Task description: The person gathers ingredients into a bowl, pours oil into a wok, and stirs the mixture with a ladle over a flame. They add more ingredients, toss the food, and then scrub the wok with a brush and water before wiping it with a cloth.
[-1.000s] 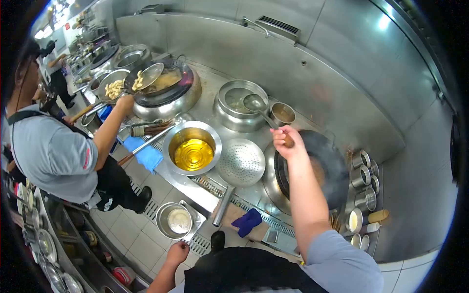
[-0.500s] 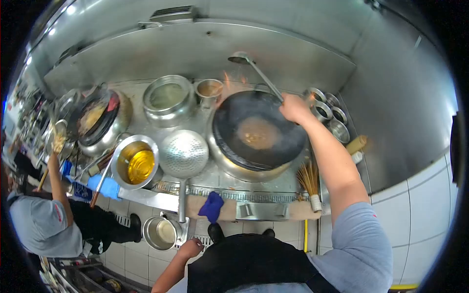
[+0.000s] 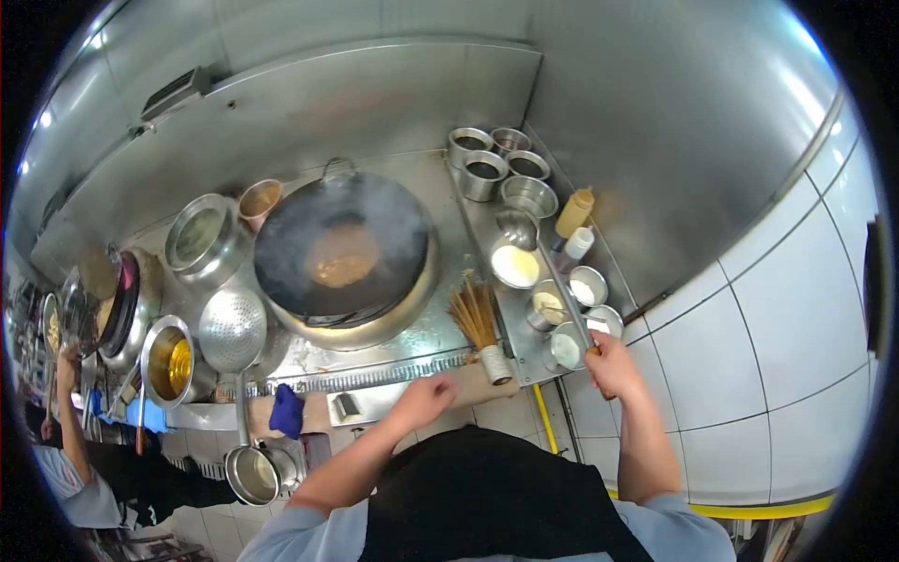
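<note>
My right hand point(image 3: 613, 365) grips the handle end of a long metal ladle point(image 3: 567, 298). The ladle's bowl hangs over the seasoning cups, overlapping a metal bowl and close to the pale yellow contents point(image 3: 516, 268) of a cup. My left hand point(image 3: 423, 403) hovers by the stove's front edge, fingers curled together and nothing visible in them. Ahead of it sits a large black wok point(image 3: 286, 220), steaming, with brownish food point(image 3: 345, 269) at its centre. A bamboo wok brush point(image 3: 478, 318) lies between the wok and the cups.
A perforated strainer point(image 3: 232, 330), a pot of yellow oil point(image 3: 154, 354) and a lidded-looking pot point(image 3: 178, 245) stand left of the wok. Sauce bottles point(image 3: 574, 214) line the right wall. A purple cloth point(image 3: 287, 412) lies at the front edge. Another person's arm point(image 3: 70, 403) works at the far left.
My right hand has carried the ladle from above the wok to the seasoning cups. My left hand has risen to the stove front. The view has turned right; flames at the wok's back are gone.
</note>
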The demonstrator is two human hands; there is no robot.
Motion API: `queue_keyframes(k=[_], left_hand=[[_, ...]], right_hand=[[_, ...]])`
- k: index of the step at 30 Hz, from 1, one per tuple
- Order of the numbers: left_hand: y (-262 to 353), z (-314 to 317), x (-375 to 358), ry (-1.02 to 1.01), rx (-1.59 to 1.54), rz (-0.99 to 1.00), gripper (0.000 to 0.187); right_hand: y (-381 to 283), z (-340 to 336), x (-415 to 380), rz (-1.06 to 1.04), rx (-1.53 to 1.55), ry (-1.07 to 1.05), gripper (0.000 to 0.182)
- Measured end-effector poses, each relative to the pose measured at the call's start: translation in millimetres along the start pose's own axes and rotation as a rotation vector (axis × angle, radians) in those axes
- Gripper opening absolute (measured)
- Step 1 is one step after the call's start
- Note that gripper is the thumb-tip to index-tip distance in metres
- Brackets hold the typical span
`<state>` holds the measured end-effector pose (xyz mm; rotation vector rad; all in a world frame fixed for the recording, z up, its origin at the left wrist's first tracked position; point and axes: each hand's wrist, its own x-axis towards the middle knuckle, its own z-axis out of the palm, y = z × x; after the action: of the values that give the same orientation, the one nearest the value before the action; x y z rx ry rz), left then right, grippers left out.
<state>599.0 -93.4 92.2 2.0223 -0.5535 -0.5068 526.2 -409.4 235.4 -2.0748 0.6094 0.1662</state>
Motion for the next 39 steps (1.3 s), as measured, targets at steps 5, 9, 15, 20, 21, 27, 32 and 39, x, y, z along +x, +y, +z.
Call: queue_keyframes(k=[5,9,15,20,21,27,32,39], left_hand=[[31.7,54.8,187.1,0.003,-0.437,-0.138,0.027],[29.8,74.2,264.6,0.060,-0.558,-0.496,0.026],[26.4,95.2,285.4,0.131,-0.608,-0.624,0.029],[21.2,96.6,284.7,0.164,-0.680,-0.588,0.024],[22.5,95.5,284.6,0.145,-0.645,-0.595,0.026],[22.9,94.7,279.9,0.140,-0.642,-0.566,0.028],[20.5,92.9,280.5,0.148,-0.660,-0.561,0.027],[21.0,88.0,286.5,0.122,-0.653,-0.572,0.026]], right_hand=[[58.2,-3.3,17.9,-0.058,-0.269,0.040,0.051],[61.3,12.3,12.9,-0.090,-0.317,0.123,0.046],[65.5,5.8,0.7,-0.001,-0.167,0.024,0.047],[63.5,-8.2,0.9,0.111,0.173,-0.084,0.039],[64.1,-10.2,3.5,0.108,0.172,-0.089,0.039],[73.8,-11.9,20.1,0.142,0.456,-0.204,0.037],[72.6,-8.0,11.3,-0.196,-0.211,0.114,0.045],[63.9,-12.9,7.7,0.022,-0.074,-0.068,0.052]])
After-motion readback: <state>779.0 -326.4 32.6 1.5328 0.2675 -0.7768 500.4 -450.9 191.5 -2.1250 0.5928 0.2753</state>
